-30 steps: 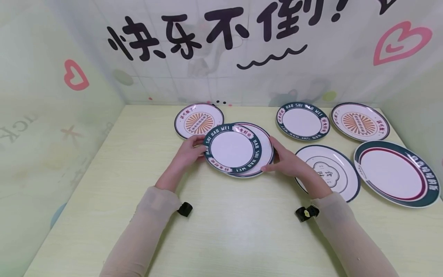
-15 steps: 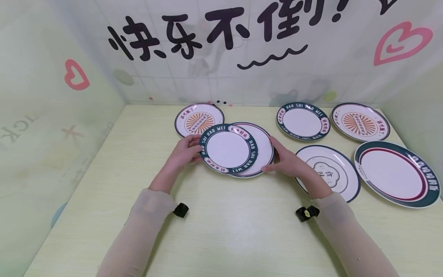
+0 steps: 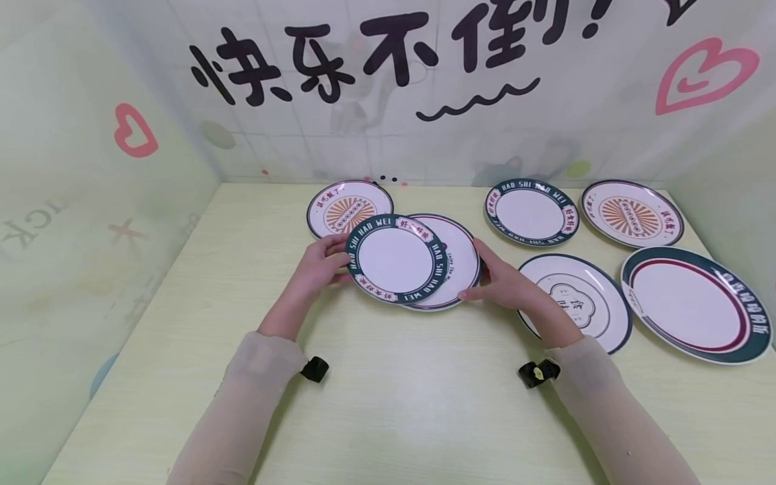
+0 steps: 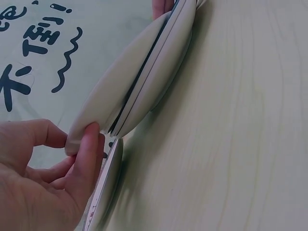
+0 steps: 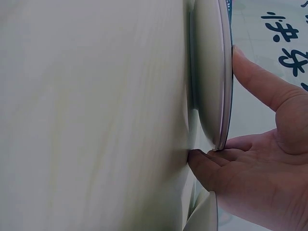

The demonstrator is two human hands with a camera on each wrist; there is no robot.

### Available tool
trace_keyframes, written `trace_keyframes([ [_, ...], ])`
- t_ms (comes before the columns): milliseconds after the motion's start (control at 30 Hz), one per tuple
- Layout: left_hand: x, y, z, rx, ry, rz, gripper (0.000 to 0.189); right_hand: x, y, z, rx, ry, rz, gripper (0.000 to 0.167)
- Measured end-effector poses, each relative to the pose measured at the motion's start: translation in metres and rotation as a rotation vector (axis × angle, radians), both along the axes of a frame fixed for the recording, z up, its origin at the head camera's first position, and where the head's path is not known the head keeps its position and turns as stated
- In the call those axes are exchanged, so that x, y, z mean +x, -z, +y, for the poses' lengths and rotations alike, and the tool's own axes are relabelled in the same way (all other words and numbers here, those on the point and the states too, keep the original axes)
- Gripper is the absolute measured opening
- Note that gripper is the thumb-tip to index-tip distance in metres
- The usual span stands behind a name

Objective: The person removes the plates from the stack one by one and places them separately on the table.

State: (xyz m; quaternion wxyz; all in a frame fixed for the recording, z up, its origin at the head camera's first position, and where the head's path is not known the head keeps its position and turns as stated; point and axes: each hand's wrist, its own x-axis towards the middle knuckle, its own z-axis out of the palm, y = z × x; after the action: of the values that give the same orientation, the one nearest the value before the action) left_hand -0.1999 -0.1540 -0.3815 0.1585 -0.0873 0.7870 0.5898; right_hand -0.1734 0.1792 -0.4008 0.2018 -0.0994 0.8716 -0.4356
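Note:
My left hand (image 3: 317,268) pinches the left edge of a round plate with a dark green lettered rim (image 3: 397,261). That plate is tilted and overlaps a white plate with thin dark and red rim lines (image 3: 463,269). In the left wrist view, thumb and fingers hold the upper plate's edge (image 4: 108,91), a gap apart from the rims below. My right hand (image 3: 502,277) holds the white plate's right side, thumb and fingers spread along its rim. In the right wrist view, stacked rims (image 5: 223,86) lie close together; how many plates are there, I cannot tell.
A sunburst plate (image 3: 348,205) lies behind my left hand. To the right are a green-rimmed plate (image 3: 531,212), another sunburst plate (image 3: 632,214), a plate with a printed emblem (image 3: 554,276) and an oval plate (image 3: 688,303). Printed cloth walls (image 3: 388,148) enclose the table (image 3: 388,404).
My left hand has moved left, drawing the green-rimmed plate with it. More of the white plate beneath shows, including small printed words. My right hand stays put.

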Motion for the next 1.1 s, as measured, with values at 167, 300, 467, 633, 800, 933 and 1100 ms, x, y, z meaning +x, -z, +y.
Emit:
trace_keyframes([
  [167,0.001,-0.002,-0.003,0.007,-0.019,0.017,0.056,-0.001,-0.001,0.0,0.002,-0.004,-0.005,0.113],
  [300,0.002,-0.002,-0.006,0.02,-0.028,0.024,0.056,-0.001,-0.001,0.0,-0.001,-0.006,0.0,0.112],
  [467,0.002,-0.001,-0.014,0.045,-0.04,0.027,0.056,0.001,-0.004,-0.001,0.002,-0.003,-0.004,0.112],
  [633,0.004,-0.001,-0.023,0.096,-0.066,0.028,0.056,0.001,-0.005,-0.001,0.006,-0.002,-0.003,0.112],
  [800,0.005,-0.004,-0.032,0.142,-0.098,0.039,0.056,0.0,-0.004,-0.001,0.004,-0.005,0.001,0.112],
  [933,0.006,-0.006,-0.039,0.166,-0.125,0.043,0.056,0.0,-0.003,0.0,-0.005,-0.007,0.001,0.112],
  [1100,0.006,-0.009,-0.048,0.202,-0.165,0.056,0.056,0.0,-0.002,0.0,-0.011,-0.007,-0.003,0.112],
])
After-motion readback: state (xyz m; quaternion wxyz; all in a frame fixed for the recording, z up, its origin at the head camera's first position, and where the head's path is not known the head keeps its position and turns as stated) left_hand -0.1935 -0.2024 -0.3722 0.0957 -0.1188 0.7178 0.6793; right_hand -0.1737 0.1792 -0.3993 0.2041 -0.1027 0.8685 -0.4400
